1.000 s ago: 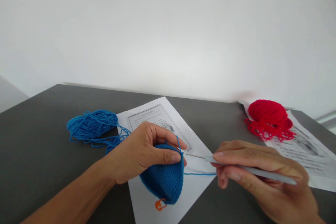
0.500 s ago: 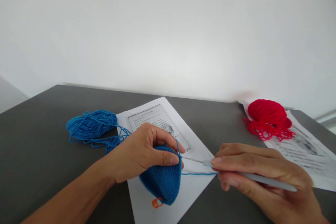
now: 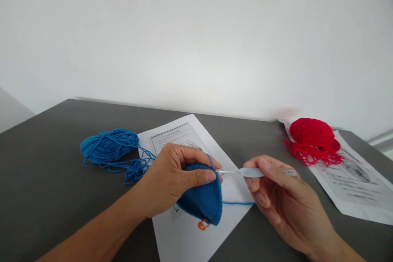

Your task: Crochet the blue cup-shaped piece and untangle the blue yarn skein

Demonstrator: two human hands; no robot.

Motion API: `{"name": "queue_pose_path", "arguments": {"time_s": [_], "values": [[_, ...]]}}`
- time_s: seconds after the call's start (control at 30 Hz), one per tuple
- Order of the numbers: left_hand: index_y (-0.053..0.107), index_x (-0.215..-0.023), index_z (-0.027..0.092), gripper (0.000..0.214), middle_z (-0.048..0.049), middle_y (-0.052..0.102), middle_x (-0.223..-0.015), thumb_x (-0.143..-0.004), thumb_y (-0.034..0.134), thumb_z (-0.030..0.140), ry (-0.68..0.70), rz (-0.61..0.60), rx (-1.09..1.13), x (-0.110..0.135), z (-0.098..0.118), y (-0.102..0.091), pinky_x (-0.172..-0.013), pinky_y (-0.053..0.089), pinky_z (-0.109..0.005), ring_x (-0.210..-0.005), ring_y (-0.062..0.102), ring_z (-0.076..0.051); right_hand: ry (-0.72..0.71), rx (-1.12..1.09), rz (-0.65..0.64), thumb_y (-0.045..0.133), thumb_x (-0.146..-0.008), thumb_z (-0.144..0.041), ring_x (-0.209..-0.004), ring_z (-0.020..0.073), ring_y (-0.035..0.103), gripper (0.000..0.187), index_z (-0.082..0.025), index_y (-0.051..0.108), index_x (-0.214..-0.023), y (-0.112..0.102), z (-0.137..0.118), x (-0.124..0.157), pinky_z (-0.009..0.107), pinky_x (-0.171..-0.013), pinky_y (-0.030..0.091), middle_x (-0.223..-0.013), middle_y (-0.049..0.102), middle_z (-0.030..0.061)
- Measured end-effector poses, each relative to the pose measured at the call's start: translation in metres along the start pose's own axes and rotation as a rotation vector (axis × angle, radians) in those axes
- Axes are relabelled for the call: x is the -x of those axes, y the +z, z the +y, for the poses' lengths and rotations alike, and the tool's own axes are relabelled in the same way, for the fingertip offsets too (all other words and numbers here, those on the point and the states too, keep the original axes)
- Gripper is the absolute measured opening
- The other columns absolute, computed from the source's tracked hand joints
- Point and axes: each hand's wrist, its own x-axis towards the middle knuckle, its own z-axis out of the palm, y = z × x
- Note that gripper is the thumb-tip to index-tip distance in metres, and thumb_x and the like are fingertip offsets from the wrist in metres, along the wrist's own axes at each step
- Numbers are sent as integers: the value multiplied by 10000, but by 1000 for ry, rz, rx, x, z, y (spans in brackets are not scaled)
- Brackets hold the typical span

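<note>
My left hand (image 3: 181, 176) pinches a blue crochet piece (image 3: 202, 200) by its upper edge, thumb in front and fingers behind. The piece is cup-shaped, and an orange stitch marker (image 3: 203, 224) hangs from its lower rim. Between the fingers of my right hand (image 3: 279, 196) lies a crochet hook (image 3: 252, 172) with a pale grey handle. Its thin metal shaft reaches the edge of the piece beside my left thumb; the tip is hidden in the stitches. A blue strand (image 3: 238, 203) runs from behind the piece toward my right hand.
A loose skein of blue yarn (image 3: 109, 145) lies to the left on the dark table (image 3: 49, 163). Under my hands is a printed sheet (image 3: 196, 245). At the right, red yarn (image 3: 315, 135) rests on another printed sheet (image 3: 353, 208). A white wall (image 3: 196, 41) stands behind.
The right hand has turned palm up and shifted slightly upward, bringing the hook nearly level. My left hand and the crochet piece have moved a little right, with the piece's lower end higher.
</note>
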Motion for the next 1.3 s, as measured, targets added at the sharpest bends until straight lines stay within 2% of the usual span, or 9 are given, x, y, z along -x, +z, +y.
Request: {"name": "queue_pose_path", "arguments": {"time_s": [0.13,0.27,0.43,0.5,0.57,0.7,0.87,1.1,1.3], "values": [[843,-830,181,176,-71,817,-848,-730,883,320,64,161,61,3,-9,19,-696,538,-287,-763,703,-212,-52,-83,6,846,-833,-354,-474,91,638,187,-177,822,-891,15,13,-1,128,-397,537,-689,745,37],[804,-759,177,165,-57,785,-792,-714,881,315,14,181,166,7,-14,30,-693,546,-310,-708,678,-201,-124,-83,-22,813,-879,-302,-523,121,700,129,-203,842,-957,22,22,0,172,-474,598,-733,798,66],[768,-727,160,267,-60,767,-748,-675,918,375,-76,179,263,7,-15,30,-679,536,-308,-685,660,-190,-195,-17,17,820,-872,-291,-545,157,740,115,-218,850,-956,21,21,-1,207,-498,624,-766,820,86],[795,-797,151,306,-68,786,-799,-650,942,377,-75,175,277,7,-15,29,-703,540,-300,-724,678,-192,-202,-5,12,819,-873,-289,-540,155,737,116,-221,851,-962,19,21,-1,207,-499,623,-759,819,85],[820,-968,158,426,-69,800,-848,-632,961,377,-76,174,283,8,-15,29,-720,543,-294,-755,693,-194,-205,0,-6,802,-890,-289,-547,146,735,118,-230,852,-980,17,21,-1,199,-518,623,-756,817,81],[762,-1240,159,670,-64,794,-829,-641,952,392,-96,171,268,7,-16,28,-696,533,-299,-715,686,-189,-224,42,-41,787,-906,-290,-535,127,718,115,-251,855,-989,13,20,0,178,-530,612,-700,795,61],[749,-1266,146,631,-66,787,-843,-680,896,332,-86,161,251,8,-20,28,-679,497,-283,-703,660,-170,-278,179,-43,813,-884,-292,-558,119,715,109,-246,862,-971,6,15,-1,178,-520,612,-747,785,54],[755,-1225,127,602,-44,730,-781,-670,866,332,-98,150,219,8,-16,27,-621,432,-263,-631,581,-136,-430,496,-172,713,-974,-273,-608,130,721,183,-297,819,-1121,-15,1,4,212,-529,594,-768,737,30],[758,-1188,116,577,-17,677,-729,-660,839,335,-92,163,165,7,-15,27,-584,399,-258,-599,534,-123,-620,796,-304,646,-1015,-234,-584,121,689,232,-288,778,-1198,-13,-20,5,226,-545,572,-711,728,15]]}}
